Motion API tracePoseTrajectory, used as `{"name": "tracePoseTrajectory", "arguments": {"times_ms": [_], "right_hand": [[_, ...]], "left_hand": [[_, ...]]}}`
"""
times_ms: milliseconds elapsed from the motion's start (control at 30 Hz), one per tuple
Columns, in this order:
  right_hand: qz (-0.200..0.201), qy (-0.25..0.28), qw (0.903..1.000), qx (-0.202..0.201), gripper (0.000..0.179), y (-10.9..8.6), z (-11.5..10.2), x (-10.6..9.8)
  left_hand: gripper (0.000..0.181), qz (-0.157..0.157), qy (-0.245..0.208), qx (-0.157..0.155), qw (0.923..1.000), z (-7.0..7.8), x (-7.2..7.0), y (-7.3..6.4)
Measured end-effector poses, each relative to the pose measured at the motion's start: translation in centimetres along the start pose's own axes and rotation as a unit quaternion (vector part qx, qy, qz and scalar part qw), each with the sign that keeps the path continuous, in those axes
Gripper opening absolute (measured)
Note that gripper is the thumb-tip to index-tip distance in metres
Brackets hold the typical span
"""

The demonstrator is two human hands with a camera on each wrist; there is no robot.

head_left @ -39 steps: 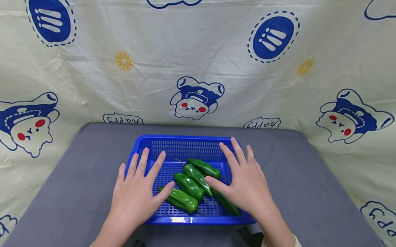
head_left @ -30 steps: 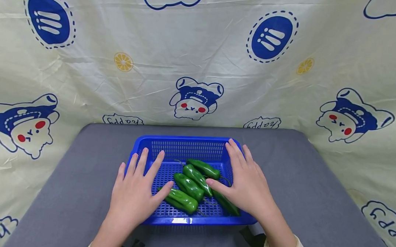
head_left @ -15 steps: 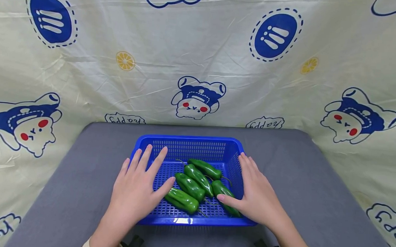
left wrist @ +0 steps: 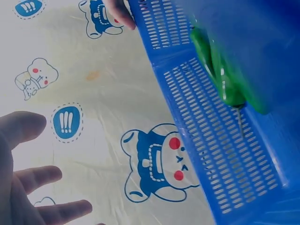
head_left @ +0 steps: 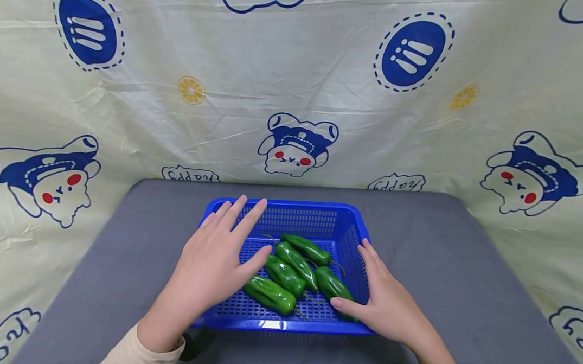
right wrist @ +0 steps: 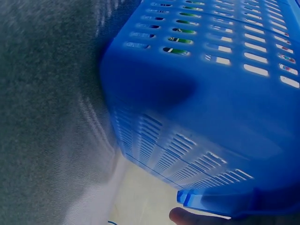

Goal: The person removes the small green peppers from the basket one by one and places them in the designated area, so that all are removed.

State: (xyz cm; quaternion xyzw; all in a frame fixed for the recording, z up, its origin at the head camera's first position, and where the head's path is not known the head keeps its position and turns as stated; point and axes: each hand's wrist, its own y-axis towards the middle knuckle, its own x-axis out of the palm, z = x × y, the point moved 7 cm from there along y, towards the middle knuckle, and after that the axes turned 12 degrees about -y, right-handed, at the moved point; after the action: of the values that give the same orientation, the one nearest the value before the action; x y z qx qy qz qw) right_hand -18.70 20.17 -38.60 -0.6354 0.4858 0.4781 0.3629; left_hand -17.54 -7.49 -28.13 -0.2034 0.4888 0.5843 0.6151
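A blue slotted plastic basket (head_left: 285,325) holds several glossy green peppers (head_left: 295,261), lying loose on its floor. My left hand (head_left: 214,263) hovers over the basket's left side, fingers straight and spread, the thumb overlapping the nearest peppers in the head view. In the left wrist view, the left hand's fingers (left wrist: 40,178) stand apart from the basket. At the right rim is my right hand (head_left: 389,303), its fingers straight along the rim and its thumb overlapping the rightmost pepper (head_left: 333,281). A fingertip (right wrist: 178,214) shows beside the basket's rim in the right wrist view.
The basket stands on a grey cloth-covered table (head_left: 440,253). Behind and around the table hangs a pale curtain (head_left: 297,57) printed with blue cartoon figures. Dark straps (head_left: 198,343) show near the wrists, at the table's near side.
My right hand has moved right and nearer, from over the basket to its right rim, uncovering the rightmost pepper. My left hand has shifted right and forward. The peppers stay in place.
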Motion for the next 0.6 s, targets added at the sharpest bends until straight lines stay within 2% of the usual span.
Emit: {"name": "tracePoseTrajectory", "arguments": {"times_ms": [100,300,600], "right_hand": [[-0.006,0.003,1.0000,0.002,0.116,0.0,0.0,0.0],[-0.014,0.019,0.9997,-0.002,0.118,0.1,0.1,0.0],[-0.016,0.021,0.9995,-0.018,0.123,0.2,-0.3,0.0]], "left_hand": [[0.070,-0.005,-0.010,0.016,0.9998,0.6,-0.4,0.9],[0.067,-0.034,-0.022,0.026,0.9988,1.2,-0.6,3.4],[0.070,-0.103,-0.028,0.016,0.9941,-0.1,1.7,7.3]]}}
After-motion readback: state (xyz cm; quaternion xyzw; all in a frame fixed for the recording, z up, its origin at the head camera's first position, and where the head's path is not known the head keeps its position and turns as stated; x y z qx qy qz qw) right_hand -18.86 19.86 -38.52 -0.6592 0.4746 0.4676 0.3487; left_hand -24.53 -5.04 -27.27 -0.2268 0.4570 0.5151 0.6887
